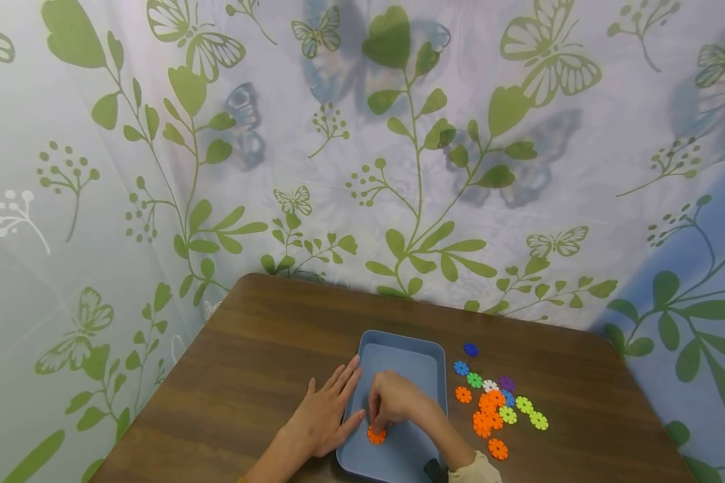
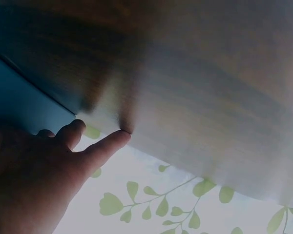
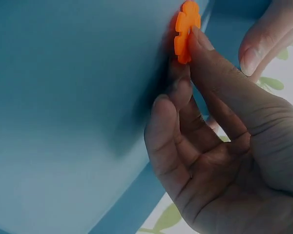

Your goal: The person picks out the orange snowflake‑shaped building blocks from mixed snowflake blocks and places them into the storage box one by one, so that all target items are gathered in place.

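A blue-grey rectangular tray (image 1: 401,342) lies on the wooden table. Over its left half, my right hand (image 1: 395,397) pinches an orange notched plastic disc (image 1: 377,436) low against the tray floor. The right wrist view shows the same orange disc (image 3: 184,31) between thumb and fingertips, tilted on edge, with the other fingers curled loosely. My left hand (image 1: 323,416) lies along the tray's left side, fingers straight and spread, thumb over the rim. In the left wrist view, two fingers of the left hand (image 2: 44,170) reach out beside the tray's edge.
Right of the tray, loose notched discs lie on the table (image 1: 266,349): several orange ones (image 1: 482,424), yellow-green ones (image 1: 539,420), blue ones (image 1: 462,368), a green one (image 1: 474,380), a white one (image 1: 490,386) and a purple one (image 1: 507,383). A leaf-patterned curtain (image 1: 314,221) hangs behind.
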`<state>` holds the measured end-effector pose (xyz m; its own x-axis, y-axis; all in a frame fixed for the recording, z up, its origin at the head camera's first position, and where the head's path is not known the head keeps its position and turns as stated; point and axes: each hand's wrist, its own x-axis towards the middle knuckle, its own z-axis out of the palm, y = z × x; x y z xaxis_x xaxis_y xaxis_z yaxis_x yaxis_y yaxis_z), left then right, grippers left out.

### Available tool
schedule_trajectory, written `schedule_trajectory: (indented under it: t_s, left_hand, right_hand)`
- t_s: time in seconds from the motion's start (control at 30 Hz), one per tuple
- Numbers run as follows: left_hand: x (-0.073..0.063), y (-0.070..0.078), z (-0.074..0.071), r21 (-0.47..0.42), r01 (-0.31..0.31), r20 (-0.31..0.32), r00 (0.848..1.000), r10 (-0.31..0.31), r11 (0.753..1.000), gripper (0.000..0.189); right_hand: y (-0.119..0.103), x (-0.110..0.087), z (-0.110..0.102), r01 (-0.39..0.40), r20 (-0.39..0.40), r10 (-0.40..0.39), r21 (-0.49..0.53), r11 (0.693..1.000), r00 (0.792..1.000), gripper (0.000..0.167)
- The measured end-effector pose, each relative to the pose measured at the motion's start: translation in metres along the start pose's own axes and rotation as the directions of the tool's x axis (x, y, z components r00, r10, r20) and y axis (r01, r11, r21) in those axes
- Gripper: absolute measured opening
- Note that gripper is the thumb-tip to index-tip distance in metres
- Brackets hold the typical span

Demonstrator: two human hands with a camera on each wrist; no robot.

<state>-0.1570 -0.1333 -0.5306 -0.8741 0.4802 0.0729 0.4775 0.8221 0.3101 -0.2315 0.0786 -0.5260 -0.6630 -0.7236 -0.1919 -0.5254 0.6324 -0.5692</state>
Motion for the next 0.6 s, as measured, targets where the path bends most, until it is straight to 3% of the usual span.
schedule_trajectory:
  t_s: [0.03,0.07,0.2,0.3,0.4,0.6]
  left_hand:
    - [0.0,-0.001,0.001,0.004,-0.004,-0.009,1.0,0.004,1.0,0.075]
    - [0.0,-0.001,0.002,0.004,-0.001,-0.004,1.0,0.001,1.0,0.075]
    - [0.001,-0.004,0.007,0.005,0.003,-0.01,1.0,-0.003,1.0,0.076]
    - [0.001,-0.003,0.006,-0.004,0.001,-0.008,1.0,-0.001,1.0,0.076]
    - [0.0,-0.002,0.003,-0.012,-0.008,-0.008,1.0,0.008,1.0,0.075]
    - [0.0,-0.002,0.002,-0.012,-0.004,0.004,1.0,0.004,1.0,0.076]
  right_hand:
    - [0.006,0.002,0.004,0.003,-0.002,-0.003,-0.014,1.0,1.0,0.025]
    - [-0.003,0.0,-0.001,-0.03,0.01,0.03,0.018,0.999,0.999,0.027]
    - [0.04,0.02,0.025,-0.024,0.006,0.024,0.032,0.999,1.0,0.029]
    - [0.044,0.022,0.028,-0.022,0.003,0.022,0.039,0.999,1.0,0.029]
    - [0.024,0.012,0.017,-0.006,-0.019,0.005,-0.02,1.0,1.0,0.023]
    - [-0.027,-0.008,-0.008,-0.098,-0.034,0.1,0.057,0.994,0.994,0.029]
